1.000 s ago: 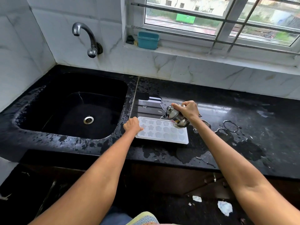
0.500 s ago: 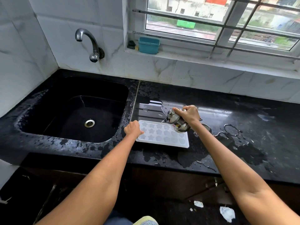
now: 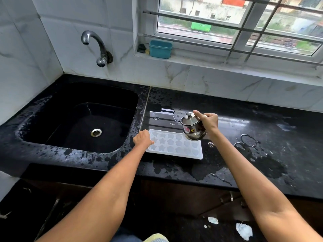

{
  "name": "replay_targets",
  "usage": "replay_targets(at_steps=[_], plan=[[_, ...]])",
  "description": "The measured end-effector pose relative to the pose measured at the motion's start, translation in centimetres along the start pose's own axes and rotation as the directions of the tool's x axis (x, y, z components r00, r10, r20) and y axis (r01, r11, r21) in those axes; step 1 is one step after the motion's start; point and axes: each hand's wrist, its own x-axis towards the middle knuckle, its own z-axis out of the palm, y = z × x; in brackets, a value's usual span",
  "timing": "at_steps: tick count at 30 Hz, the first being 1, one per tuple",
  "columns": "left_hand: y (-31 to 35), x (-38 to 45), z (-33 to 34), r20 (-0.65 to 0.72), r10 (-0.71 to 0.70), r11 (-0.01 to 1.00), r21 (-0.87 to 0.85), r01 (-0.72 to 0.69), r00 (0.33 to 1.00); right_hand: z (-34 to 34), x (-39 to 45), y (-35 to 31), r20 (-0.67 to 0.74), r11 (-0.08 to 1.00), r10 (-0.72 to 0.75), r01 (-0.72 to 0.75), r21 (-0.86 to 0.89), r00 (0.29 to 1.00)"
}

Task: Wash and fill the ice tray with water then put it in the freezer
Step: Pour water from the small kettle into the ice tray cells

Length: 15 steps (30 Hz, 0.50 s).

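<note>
The white ice tray (image 3: 174,145) lay flat on the wet black surface (image 3: 262,119) just right of the sink (image 3: 78,119), likely so spills could drain off. The left hand (image 3: 142,139) pressed on the tray's left end, its grip curled at the rim, apparently to stop it sliding. The right hand (image 3: 208,121) held a small steel kettle (image 3: 192,127) tilted over the tray's far right corner, its grip wrapped round the handle, seemingly for pouring into the moulds. Whether water was running, I couldn't tell.
</note>
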Motion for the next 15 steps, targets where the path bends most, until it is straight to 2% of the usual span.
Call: replay_targets(at_steps=[5, 15], plan=[[0.0, 0.0, 0.1, -0.007, 0.009, 1.000, 0.019, -0.009, 1.000, -0.9, 0.3, 0.0, -0.021, 1.000, -0.011, 0.010, -0.019, 1.000], [0.7, 0.0, 0.0, -0.015, 0.014, 0.994, 0.106, -0.013, 1.000, -1.0, -0.7, 0.6, 0.028, 0.936, -0.091, 0.095, -0.338, 0.995]])
